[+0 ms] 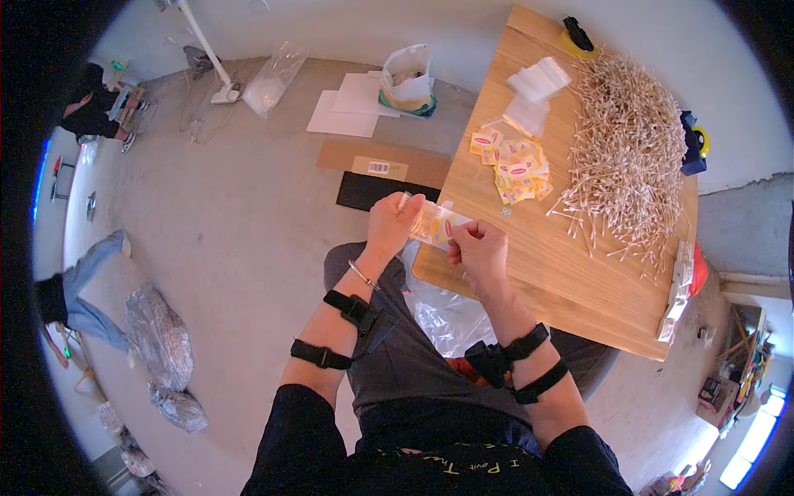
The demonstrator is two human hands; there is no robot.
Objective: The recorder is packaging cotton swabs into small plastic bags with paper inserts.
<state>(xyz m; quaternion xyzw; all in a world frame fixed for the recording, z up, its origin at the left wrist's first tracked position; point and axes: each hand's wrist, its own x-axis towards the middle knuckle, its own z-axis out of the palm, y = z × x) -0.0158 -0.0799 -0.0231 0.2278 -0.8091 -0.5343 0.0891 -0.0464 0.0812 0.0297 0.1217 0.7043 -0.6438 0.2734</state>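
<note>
Far left, floor: silver foil bags (161, 335), and another person's leg in jeans (91, 281), well apart from the work.

Left hand (391, 223) is closed on the left end of a small clear packet (436, 223) with a yellow-red print; white swab tips show at that end. Right hand (478, 248) pinches the packet's right edge. The packet is held in the air just off the near-left edge of the tabletop (579, 281), above the lap and a clear plastic bag (451, 314).

On the tabletop: a heap of the same yellow packets (517, 169), a stack of white pieces (538, 83), then a big pile of cotton swabs (624, 149).

Risk, my read: the packet hangs over the gap, not the wood. A slack pinch or a tilted open end would drop swabs into the lap bag or onto the floor.
</note>
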